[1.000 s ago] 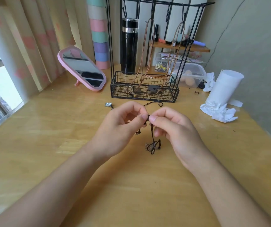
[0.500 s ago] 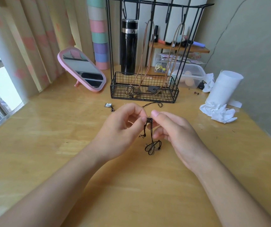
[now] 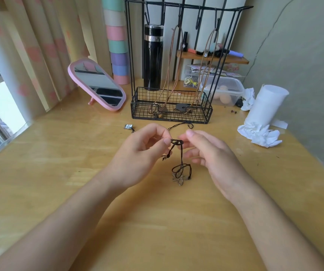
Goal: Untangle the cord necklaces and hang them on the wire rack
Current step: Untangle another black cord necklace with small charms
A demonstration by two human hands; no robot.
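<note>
A tangled black cord necklace is pinched by the left hand; the right hand's grip cannot be told. Tan necklaces are hung on the wire rack behind.

black wire rack, dark brown cord, pink-framed mirror, pastel-striped tube, pink-spotted cream curtains

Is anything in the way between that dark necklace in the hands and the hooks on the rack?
Nothing visible. The left hand and right hand pinch the dark cord necklace before the wire rack, with only bare table between. Two hooks carry tan necklaces; the far-left hook looks free.
</note>
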